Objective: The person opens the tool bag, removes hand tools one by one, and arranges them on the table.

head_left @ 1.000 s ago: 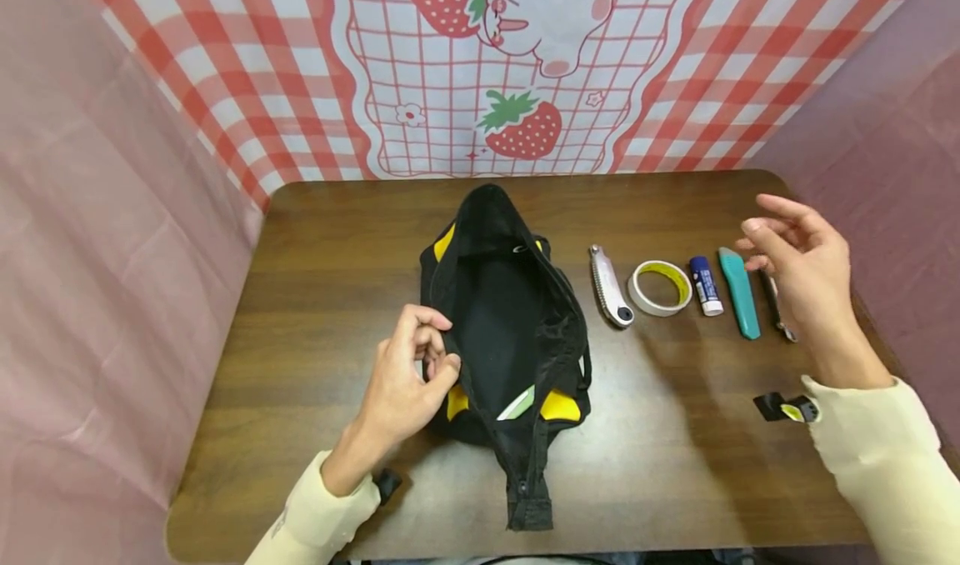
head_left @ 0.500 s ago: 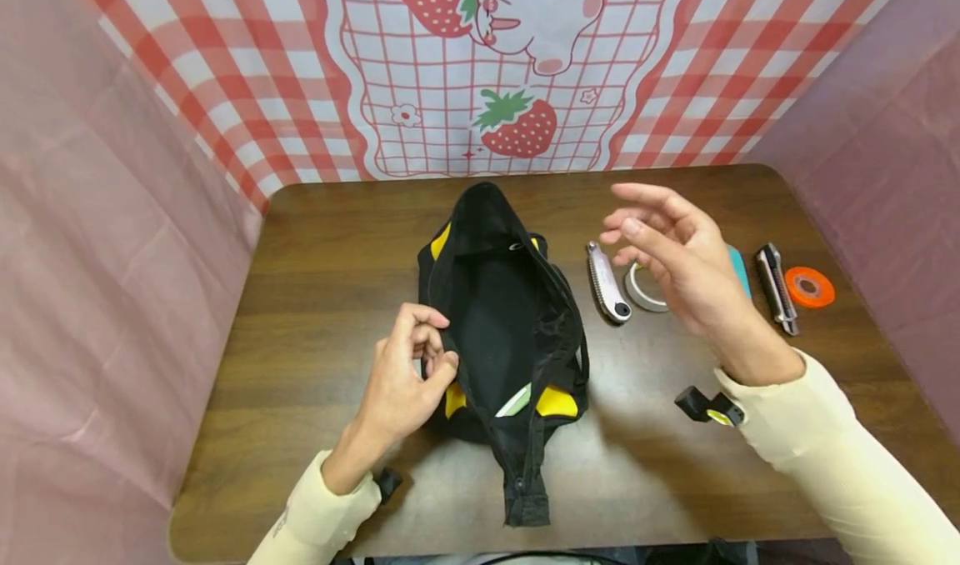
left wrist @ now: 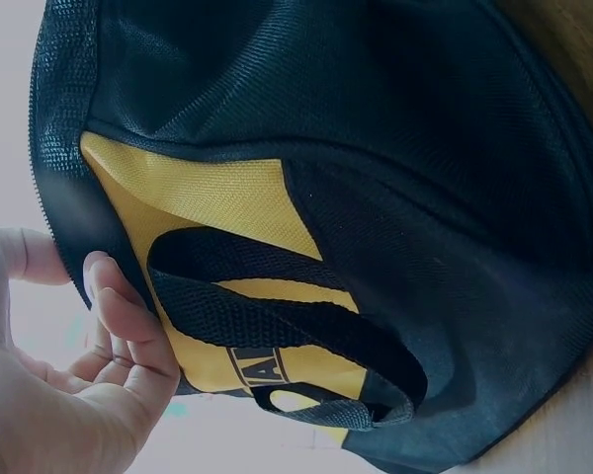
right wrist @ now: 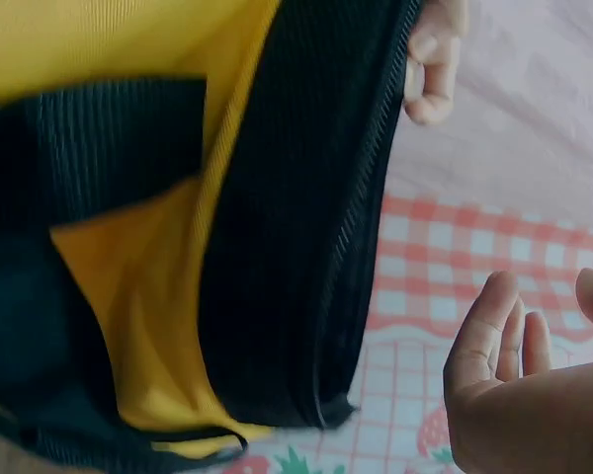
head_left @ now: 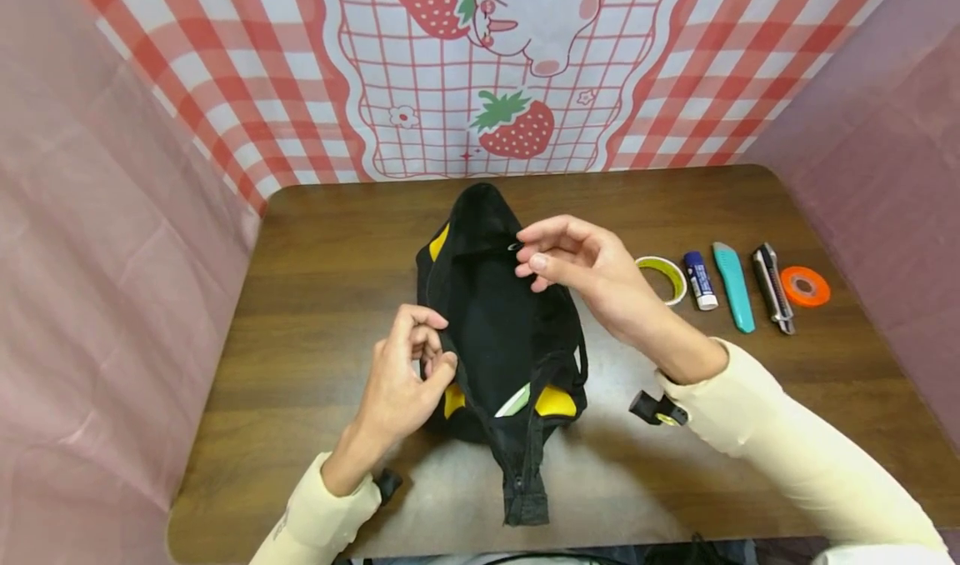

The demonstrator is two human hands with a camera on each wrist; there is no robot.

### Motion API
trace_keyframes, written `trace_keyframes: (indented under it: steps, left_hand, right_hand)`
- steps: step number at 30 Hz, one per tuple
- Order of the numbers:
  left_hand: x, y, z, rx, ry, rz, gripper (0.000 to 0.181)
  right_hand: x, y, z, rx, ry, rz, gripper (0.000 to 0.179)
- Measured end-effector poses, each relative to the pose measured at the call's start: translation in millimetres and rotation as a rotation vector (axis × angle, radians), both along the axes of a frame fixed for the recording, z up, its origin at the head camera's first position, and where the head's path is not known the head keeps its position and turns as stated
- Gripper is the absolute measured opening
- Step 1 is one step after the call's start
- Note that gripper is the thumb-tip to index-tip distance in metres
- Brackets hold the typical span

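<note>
A black and yellow zip-up bag (head_left: 487, 332) lies on the table with its mouth spread wide. My left hand (head_left: 408, 382) grips its left rim; in the left wrist view, thumb and fingers (left wrist: 128, 316) lie either side of the zipped edge. Inside, near the front end, a pale green and white item (head_left: 514, 400) shows in part. My right hand (head_left: 585, 269) is over the bag's right rim toward the back, fingers loosely bent with nothing between them. The right wrist view has this hand (right wrist: 524, 385) apart from the zipper edge (right wrist: 361, 178).
Right of the bag, a row on the table holds a tape roll (head_left: 664, 280), a blue glue stick (head_left: 701, 281), a teal cutter (head_left: 732, 287), a black and silver utility knife (head_left: 772, 288) and an orange tape roll (head_left: 806, 287). A checked strawberry cloth (head_left: 517, 65) hangs behind.
My right hand has swept left from above the right-hand tools to over the bag, uncovering the right-hand items and covering the white folding knife. My left hand has stayed on the rim.
</note>
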State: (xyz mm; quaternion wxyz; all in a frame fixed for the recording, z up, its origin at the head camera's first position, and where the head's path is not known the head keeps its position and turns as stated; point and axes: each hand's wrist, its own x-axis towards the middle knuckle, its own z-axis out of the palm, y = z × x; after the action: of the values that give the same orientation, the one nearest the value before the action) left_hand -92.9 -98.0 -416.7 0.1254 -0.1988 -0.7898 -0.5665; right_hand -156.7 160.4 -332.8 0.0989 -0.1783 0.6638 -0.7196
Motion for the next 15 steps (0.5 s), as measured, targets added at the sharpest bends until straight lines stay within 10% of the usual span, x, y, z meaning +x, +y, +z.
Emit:
trace_keyframes:
  steps: [15]
  left_hand:
    - [0.2,-1.0,-1.3,-0.001,0.001,0.004,0.040]
  right_hand:
    - [-7.0,-38.1,-37.1,0.168,-0.179,0.140,0.036]
